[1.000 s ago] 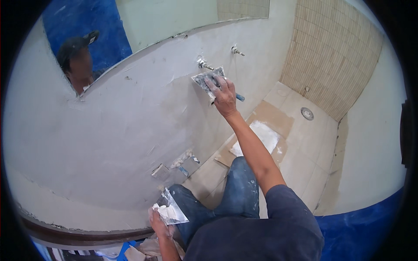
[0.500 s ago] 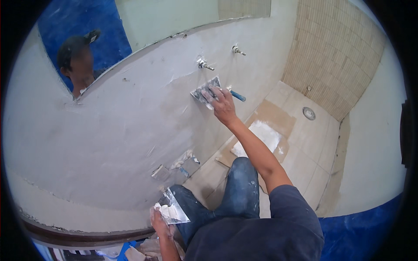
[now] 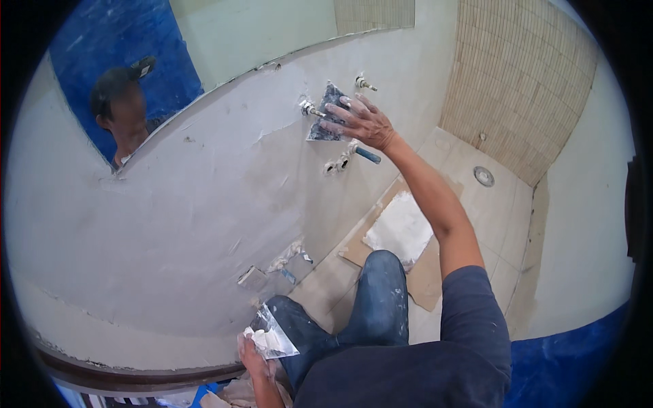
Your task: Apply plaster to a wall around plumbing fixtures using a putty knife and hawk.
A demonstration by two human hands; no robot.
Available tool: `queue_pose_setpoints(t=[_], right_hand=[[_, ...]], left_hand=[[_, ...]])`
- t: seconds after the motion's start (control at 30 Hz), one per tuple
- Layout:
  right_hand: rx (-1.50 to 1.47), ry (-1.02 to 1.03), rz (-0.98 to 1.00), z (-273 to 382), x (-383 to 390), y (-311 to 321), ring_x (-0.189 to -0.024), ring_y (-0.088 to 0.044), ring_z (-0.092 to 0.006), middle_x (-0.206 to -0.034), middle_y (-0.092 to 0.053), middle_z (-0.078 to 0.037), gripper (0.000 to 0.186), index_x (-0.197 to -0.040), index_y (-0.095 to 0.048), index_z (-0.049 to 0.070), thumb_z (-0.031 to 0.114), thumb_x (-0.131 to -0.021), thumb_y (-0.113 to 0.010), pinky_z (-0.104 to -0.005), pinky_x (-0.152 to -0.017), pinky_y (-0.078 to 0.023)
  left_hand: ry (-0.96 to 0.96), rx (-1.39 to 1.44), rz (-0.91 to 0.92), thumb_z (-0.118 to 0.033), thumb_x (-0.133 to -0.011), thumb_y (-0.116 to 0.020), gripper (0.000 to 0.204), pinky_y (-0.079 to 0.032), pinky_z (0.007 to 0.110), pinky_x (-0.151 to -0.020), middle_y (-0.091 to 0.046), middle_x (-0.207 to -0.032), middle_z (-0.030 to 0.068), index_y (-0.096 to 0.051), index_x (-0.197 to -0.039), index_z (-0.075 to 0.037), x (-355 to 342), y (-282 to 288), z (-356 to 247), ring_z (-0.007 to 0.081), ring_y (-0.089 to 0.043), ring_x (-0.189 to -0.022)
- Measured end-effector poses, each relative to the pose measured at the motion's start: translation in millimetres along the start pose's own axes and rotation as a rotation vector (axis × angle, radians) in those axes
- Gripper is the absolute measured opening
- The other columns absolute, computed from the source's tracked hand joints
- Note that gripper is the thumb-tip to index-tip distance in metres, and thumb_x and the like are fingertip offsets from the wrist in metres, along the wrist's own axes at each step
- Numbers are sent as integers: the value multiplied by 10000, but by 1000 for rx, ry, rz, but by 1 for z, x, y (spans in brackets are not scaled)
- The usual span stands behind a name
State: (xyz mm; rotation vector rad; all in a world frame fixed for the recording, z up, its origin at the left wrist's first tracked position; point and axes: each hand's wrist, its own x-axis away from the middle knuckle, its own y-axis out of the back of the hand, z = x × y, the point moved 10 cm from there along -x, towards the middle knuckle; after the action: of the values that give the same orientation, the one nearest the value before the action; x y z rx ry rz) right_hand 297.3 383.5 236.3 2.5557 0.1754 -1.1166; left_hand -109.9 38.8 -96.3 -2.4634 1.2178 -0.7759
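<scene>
My right hand (image 3: 360, 119) grips a steel plastering blade (image 3: 326, 127) against the grey plastered wall (image 3: 170, 224), fingers spread over its back, between two metal valve stems (image 3: 311, 111) (image 3: 366, 84). Beneath it a blue pipe stub (image 3: 367, 154) sticks out beside two small holes (image 3: 331, 168). Low at the bottom, near my knee, my left hand (image 3: 250, 355) holds a wide triangular-looking metal blade (image 3: 279, 340) loaded with white filler.
A mirror (image 3: 258, 34) on the wall reflects a capped head. A cardboard sheet (image 3: 428, 285) with a white patch (image 3: 398, 228) lies on the tiled floor (image 3: 503, 224) near a round drain (image 3: 483, 177). Narrow beige tiles (image 3: 517, 81) cover the end wall; low wall fittings (image 3: 286, 258) sit left of my knees.
My right hand and blade have risen up and to the right, between the valve stems, uncovering the holes below. My left hand is slightly lower with its blade.
</scene>
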Motion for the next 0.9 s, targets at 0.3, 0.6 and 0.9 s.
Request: queue_pose_setpoints(t=[0.3, 0.6, 0.9], right_hand=[[149, 258, 115, -13, -22, -17, -1416, -419, -216, -1633, -367, 67, 660, -1524, -411, 482, 269, -932, -613, -448, -1221, -337], [-42, -189, 302, 20, 87, -32, -1280, -523, -298, -1531, -494, -23, 682, -1527, -483, 329, 61, -909, -589, -493, -1124, -435], [-331, -1276, -12, -20, 148, -29, -1176, -585, -391, -1244, -664, -168, 450, -1343, -619, 69, 33, -906, -523, -477, -1023, -455]], left_hand=[[-16, -40, 56, -191, -1055, -511, 356, -601, 409, -872, -653, -1171, 107, -495, -1360, -8, 1, -8, -1, 236, -699, -1012], [-21, -23, 47, -142, -1030, -520, 426, -582, 403, -902, -637, -1258, 146, -478, -1426, 12, -6, 8, 4, 259, -675, -1095], [35, -56, 56, -172, -1035, -537, 541, -568, 416, -946, -586, -1370, 163, -392, -1523, 11, -1, -3, 1, 279, -655, -1152]])
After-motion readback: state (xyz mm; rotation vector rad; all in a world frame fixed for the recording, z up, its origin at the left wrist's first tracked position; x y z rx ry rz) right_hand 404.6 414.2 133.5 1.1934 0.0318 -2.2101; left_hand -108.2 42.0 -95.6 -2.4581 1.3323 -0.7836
